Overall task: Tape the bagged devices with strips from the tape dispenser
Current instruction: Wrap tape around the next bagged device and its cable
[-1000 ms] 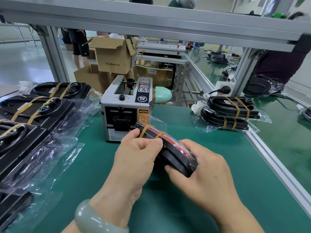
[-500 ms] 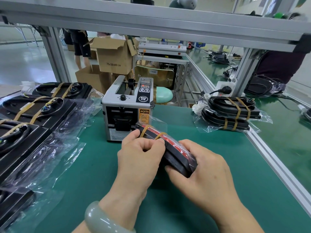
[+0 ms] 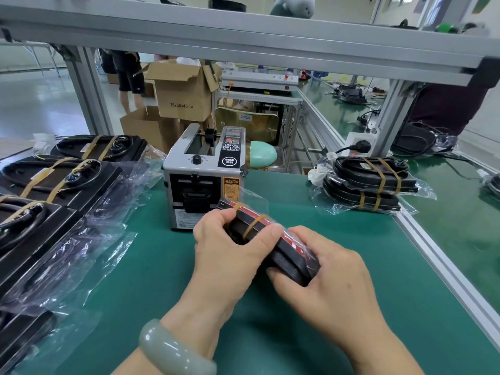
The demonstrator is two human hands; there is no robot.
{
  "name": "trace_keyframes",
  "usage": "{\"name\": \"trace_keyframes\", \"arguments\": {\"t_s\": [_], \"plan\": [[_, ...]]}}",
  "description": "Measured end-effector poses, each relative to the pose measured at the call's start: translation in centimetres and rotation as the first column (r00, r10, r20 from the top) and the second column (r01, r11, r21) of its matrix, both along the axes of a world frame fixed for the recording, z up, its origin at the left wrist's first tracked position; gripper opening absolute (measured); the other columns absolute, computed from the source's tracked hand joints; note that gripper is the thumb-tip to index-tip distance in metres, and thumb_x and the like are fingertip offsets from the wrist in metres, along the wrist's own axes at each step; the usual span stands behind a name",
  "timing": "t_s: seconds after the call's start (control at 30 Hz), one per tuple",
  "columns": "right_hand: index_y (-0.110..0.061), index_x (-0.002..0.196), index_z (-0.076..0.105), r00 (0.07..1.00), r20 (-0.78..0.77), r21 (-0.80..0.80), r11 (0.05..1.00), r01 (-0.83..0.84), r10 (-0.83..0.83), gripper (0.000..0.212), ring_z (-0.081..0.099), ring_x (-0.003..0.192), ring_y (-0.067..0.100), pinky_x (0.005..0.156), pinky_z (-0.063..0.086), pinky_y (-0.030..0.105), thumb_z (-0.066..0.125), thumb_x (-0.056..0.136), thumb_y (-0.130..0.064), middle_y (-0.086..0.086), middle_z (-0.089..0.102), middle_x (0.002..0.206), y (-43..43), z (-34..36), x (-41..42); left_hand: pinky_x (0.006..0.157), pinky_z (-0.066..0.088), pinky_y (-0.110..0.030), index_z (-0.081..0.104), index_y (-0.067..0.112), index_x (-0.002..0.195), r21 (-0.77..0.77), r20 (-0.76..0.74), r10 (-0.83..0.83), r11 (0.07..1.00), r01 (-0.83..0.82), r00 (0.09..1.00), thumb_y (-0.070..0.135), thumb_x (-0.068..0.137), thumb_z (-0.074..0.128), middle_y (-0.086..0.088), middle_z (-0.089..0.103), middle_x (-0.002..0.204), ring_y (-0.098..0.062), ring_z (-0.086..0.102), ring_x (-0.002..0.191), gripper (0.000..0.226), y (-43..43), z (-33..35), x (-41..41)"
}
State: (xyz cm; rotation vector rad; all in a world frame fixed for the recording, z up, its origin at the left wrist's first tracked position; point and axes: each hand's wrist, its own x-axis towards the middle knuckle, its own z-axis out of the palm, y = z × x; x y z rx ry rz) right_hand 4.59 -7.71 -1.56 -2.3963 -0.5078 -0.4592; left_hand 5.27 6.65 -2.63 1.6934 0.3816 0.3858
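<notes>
A black bagged device with a red face and two tan tape bands is held on edge above the green mat, tilted toward the dispenser. My left hand grips its near left side, thumb pressing the plastic beside a tape band. My right hand holds the lower right end from underneath. The grey tape dispenser stands just behind the device at mid-table.
Several bagged devices with loose plastic lie in a row on the left. A taped stack sits at the right by the aluminium rail. Cardboard boxes and a person stand beyond the bench. An overhead frame beam crosses the top.
My left thumb has slid a little to the right along the device's top edge. The device and my right hand have stayed nearly in place.
</notes>
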Motion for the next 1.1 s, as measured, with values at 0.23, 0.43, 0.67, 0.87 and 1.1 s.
{"name": "trace_keyframes", "arguments": {"t_s": [0.23, 0.43, 0.67, 0.87, 1.1], "plan": [[-0.034, 0.099, 0.061, 0.995, -0.080, 0.149, 0.988, -0.049, 0.062, 0.045, 0.060, 0.073, 0.013, 0.068, 0.052, 0.034, 0.062, 0.058, -0.053, -0.012, 0.066, 0.079, -0.6, 0.0, 0.4, 0.074, 0.046, -0.009, 0.059, 0.027, 0.093, -0.012, 0.035, -0.043, 0.999, 0.043, 0.998, 0.036, 0.075, 0.079, 0.001, 0.063, 0.102, -0.010, 0.058, 0.087, 0.028, 1.9, 0.4, 2.0], [-0.041, 0.101, 0.062, 0.988, -0.092, 0.223, 0.969, -0.104, 0.127, 0.042, 0.064, 0.075, 0.010, 0.071, 0.053, 0.033, 0.067, 0.059, -0.047, -0.014, 0.069, 0.085, -1.3, 0.0, 0.7, 0.115, 0.008, -0.014, 0.017, 0.062, 0.133, 0.708, -0.068, -0.562, 0.555, 0.437, 0.824, 0.056, 0.059, 0.063, 0.021, 0.014, 0.154, 0.004, 0.007, 0.143, 0.087, 3.0, 2.0, -0.2], [-0.045, 0.125, 0.052, 0.936, -0.193, 0.402, 0.894, -0.197, 0.293, 0.087, 0.054, 0.115, -0.008, 0.093, 0.039, 0.005, 0.080, 0.043, -0.054, -0.030, 0.057, 0.125, -4.3, 0.5, 1.2, 0.093, 0.037, -0.012, 0.056, 0.045, 0.109, 0.724, 0.117, -0.515, 0.630, 0.282, 0.849, 0.034, 0.056, 0.081, 0.026, 0.060, 0.102, 0.002, 0.053, 0.103, 0.060, 4.1, 2.2, 1.0], [-0.016, 0.127, 0.058, 0.812, -0.137, 0.675, 0.654, -0.343, 0.567, 0.065, 0.061, 0.117, 0.021, 0.100, 0.047, 0.037, 0.077, 0.066, -0.022, 0.004, 0.064, 0.126, -3.9, -0.5, 1.8, 0.095, 0.045, -0.017, 0.062, 0.038, 0.114, 0.271, 0.059, -0.643, 0.746, 0.608, 0.763, 0.018, 0.062, 0.079, 0.016, 0.070, 0.110, -0.001, 0.063, 0.107, 0.058, 4.3, 1.6, 0.6], [-0.019, 0.116, 0.066, 0.837, -0.047, 0.740, 0.582, -0.337, 0.544, 0.049, 0.068, 0.098, 0.025, 0.083, 0.054, 0.031, 0.076, 0.068, -0.023, 0.011, 0.070, 0.107, -2.1, -0.5, 1.6, 0.094, 0.046, -0.015, 0.065, 0.027, 0.116, 0.007, 0.232, -0.656, 0.739, 0.673, 0.718, 0.039, 0.064, 0.072, 0.012, 0.068, 0.120, 0.001, 0.059, 0.113, 0.053, 4.0, 3.9, 0.0]]}}
